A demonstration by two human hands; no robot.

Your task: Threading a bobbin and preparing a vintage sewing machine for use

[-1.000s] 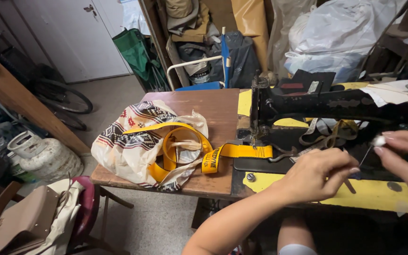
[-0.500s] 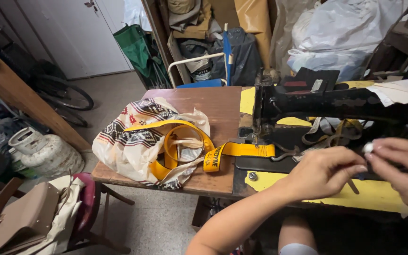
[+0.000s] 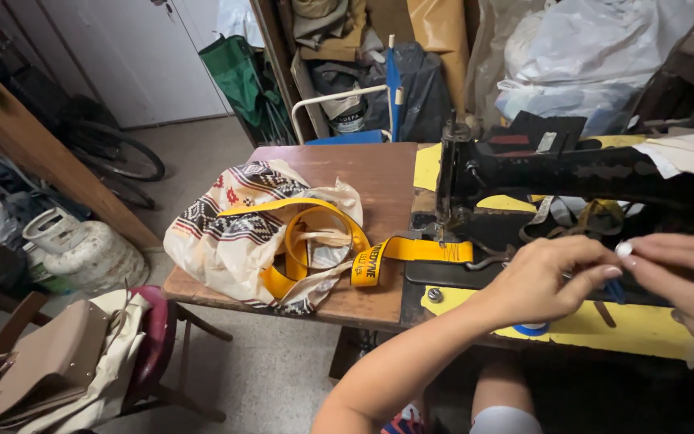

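My left hand (image 3: 544,281) reaches in front of the black sewing machine (image 3: 572,173), fingers pinched together. My right hand (image 3: 684,281) comes in from the right and pinches a small white piece (image 3: 623,249) at its fingertips. The two hands meet at that piece, just above the machine bed. A thin blue item (image 3: 614,289) shows below the fingertips. A yellow webbing strap (image 3: 411,251) runs from under the machine's needle end to a patterned cloth bag (image 3: 234,233) on the wooden table (image 3: 363,173).
Yellow sheet (image 3: 636,329) covers the table's near edge, with a blue tape ring (image 3: 532,329) on it. A chair with a beige bag (image 3: 42,366) stands lower left, next to a pale gas cylinder (image 3: 82,253). Bicycle wheel, folded chairs and plastic sacks crowd the back.
My two hands have drawn closer together, and the right hand with the white piece has come down slightly toward the left fingertips. The strap and bag have not moved.
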